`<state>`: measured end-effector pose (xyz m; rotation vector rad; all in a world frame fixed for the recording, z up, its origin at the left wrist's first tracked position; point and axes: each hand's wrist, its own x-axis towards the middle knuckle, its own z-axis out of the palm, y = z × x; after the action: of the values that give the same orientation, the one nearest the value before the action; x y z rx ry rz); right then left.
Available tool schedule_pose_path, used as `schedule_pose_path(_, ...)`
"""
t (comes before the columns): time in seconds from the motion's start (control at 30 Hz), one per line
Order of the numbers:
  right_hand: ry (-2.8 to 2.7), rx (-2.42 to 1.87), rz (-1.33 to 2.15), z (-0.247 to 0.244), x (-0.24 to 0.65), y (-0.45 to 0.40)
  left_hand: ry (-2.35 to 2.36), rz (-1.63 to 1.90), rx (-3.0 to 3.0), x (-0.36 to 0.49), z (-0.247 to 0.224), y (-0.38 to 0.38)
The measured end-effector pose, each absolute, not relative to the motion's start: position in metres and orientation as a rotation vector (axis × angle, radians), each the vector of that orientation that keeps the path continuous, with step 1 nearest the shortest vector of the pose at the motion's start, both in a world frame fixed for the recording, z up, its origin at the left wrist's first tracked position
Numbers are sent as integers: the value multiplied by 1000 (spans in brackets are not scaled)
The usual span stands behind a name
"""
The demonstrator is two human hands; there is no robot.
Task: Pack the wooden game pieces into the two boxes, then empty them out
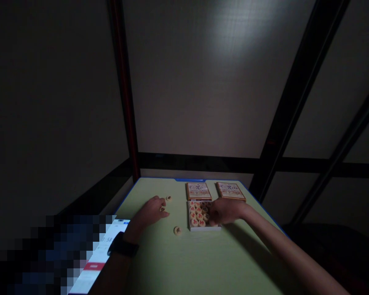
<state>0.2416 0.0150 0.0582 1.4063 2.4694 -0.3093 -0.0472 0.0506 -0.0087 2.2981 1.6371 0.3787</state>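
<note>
My left hand (pixel 152 211) is at the left of the green table, its thumb and fingers closed round a round wooden piece (pixel 162 209). Another piece (pixel 169 198) lies just beyond that hand, and a third (pixel 177 230) lies nearer, between the hand and the box. The white open box (pixel 205 229) holds several round pieces with red or dark characters, in rows. My right hand (pixel 223 211) reaches over the box's right side with its fingers bent down; whatever is under its fingertips is hidden.
Two flat printed boxes, one (pixel 198 191) behind the open box and one (pixel 231 191) to its right, lie near the far edge of the table (pixel 184 262). A lit screen (pixel 101 258) is at the lower left. A wall stands behind.
</note>
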Motion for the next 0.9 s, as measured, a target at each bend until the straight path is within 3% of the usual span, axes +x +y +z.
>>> schedule_pose_path(0.13,2459,1466,-137,54,238,13,1629,370,2316,-47,-9,51)
schedule_pose_path(0.63,2443,1442,-151,68,238,23,1563,461,2232,-59,-18,62)
schedule_pose_path(0.9,2763,1318,-17,57,147,73,1561,586,2177,-58,-25,65)
